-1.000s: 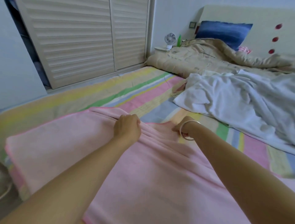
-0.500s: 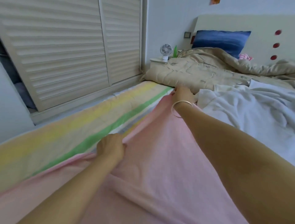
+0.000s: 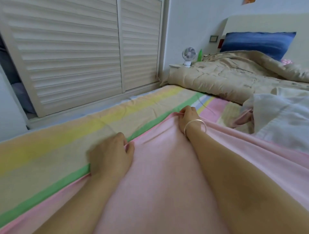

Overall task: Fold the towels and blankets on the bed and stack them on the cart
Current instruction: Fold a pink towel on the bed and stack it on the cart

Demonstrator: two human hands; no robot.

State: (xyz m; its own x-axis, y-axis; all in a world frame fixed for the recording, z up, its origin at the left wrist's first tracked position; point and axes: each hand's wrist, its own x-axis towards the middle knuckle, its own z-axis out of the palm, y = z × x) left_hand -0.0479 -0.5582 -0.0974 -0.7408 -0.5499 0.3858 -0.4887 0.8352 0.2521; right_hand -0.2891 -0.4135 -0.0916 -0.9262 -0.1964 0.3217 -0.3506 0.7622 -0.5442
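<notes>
Pinching the edge of the pink towel [image 3: 167, 167]: right grip [image 3: 188, 117] and left grip [image 3: 112, 155] both clenched on it. Judged light, limp, non-slip; hold corners, hem taut.

No legible text, labels, brands or nos. anywhere in shot. Orange paper [image 3: 249, 1] on wall [image 3: 192, 25], cut off at top of frame, too blurred to read. Small fan [image 3: 189, 54] beside bed [image 3: 100, 123]: any maker's mark too small to make out
</notes>
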